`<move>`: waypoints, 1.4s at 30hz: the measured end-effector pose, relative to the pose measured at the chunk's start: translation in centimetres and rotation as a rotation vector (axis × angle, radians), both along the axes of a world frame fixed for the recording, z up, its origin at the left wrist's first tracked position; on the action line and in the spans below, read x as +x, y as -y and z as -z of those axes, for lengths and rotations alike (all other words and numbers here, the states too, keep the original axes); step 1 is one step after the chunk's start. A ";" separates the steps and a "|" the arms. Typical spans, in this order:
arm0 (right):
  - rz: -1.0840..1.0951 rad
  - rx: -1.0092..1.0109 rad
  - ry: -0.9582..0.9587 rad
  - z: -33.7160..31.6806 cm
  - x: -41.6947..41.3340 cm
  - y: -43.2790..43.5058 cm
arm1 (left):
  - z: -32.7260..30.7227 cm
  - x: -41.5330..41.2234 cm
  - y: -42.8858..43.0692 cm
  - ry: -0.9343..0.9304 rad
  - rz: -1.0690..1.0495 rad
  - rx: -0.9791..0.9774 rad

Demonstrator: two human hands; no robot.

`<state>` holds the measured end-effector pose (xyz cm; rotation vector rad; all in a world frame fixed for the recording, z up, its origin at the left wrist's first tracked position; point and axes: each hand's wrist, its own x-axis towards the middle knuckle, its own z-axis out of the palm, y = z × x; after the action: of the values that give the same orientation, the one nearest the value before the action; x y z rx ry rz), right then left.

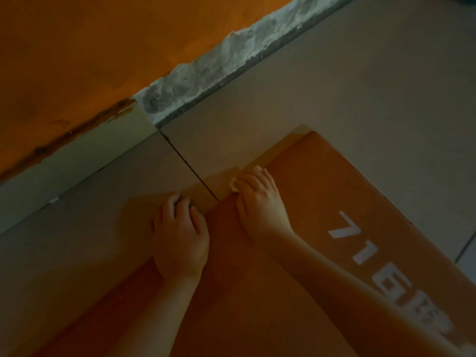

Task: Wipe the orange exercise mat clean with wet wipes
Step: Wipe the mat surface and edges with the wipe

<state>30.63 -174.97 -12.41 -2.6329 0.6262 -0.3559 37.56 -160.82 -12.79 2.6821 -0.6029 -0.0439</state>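
The wet wipe [233, 186] is gripped by the right hand [260, 202] at the far end of the orange mat [334, 181], which is laid lengthwise toward the person; the left hand [180, 233]'s grasp cannot be told.

Dim, warm orange cast; soft blur; tilted wide-angle view.
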 end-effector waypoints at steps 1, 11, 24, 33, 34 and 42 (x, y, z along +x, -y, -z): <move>-0.068 -0.046 -0.003 -0.2 -0.3 0.5 | 0.0 0.0 0.0 -0.006 -0.002 -0.001; 0.284 -0.113 -0.017 0.3 -1.2 7.7 | -0.3 -0.1 0.2 -0.035 -0.013 0.021; 0.322 -0.080 0.082 0.7 -1.2 7.5 | -1.2 -3.9 12.5 -0.115 -0.030 -0.085; 0.174 -0.107 0.011 0.4 -1.1 8.8 | -0.3 -4.1 12.8 -0.053 -0.010 0.016; 0.086 -0.112 -0.067 -0.1 -1.0 10.0 | -0.3 -4.1 12.8 -0.052 -0.007 0.015; 0.074 0.076 -0.161 -1.7 -1.4 15.1 | -0.4 -4.1 12.9 -0.042 0.002 0.018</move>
<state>29.21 -190.09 -10.72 -2.5879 0.7749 -0.1389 33.48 -173.72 -12.39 2.6908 -0.5949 -0.1069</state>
